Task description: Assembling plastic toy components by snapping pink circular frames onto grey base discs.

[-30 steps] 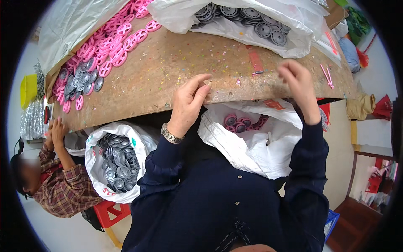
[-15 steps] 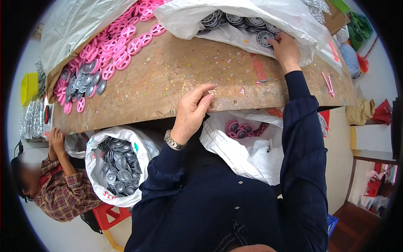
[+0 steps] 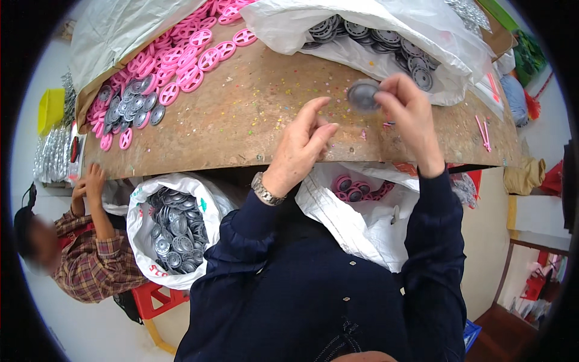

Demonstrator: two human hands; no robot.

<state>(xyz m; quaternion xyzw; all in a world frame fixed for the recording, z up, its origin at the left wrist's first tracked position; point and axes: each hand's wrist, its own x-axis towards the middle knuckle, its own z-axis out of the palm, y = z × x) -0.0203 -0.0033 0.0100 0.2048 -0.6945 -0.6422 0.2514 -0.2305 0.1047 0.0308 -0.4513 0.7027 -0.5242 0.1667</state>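
Observation:
A round grey plastic disc (image 3: 363,96), blurred by motion, is pinched between the thumb and fingers of my right hand (image 3: 410,111) over the table. To its left, my left hand (image 3: 301,142) hovers near the table's front edge, thumb and forefinger apart with nothing visible between them. Beyond my right hand, a white sack (image 3: 271,27) lies on its side with its mouth towards me, and grey discs (image 3: 386,37) spill from it. At the far left of the table, pink spoked rings (image 3: 208,59) are heaped, with several grey discs (image 3: 136,102) on top.
Below the table edge, one white sack (image 3: 137,232) holds grey discs; another (image 3: 344,229) holds pink rings with grey centres. Pink sticks (image 3: 484,134) lie at the table's right. A person in a plaid shirt (image 3: 96,265) sits at the left, near a red stool (image 3: 157,300).
My right hand has drawn back from the sack's mouth with a grey disc, moving towards me. My left hand has shifted slightly right and up. The view has turned a little.

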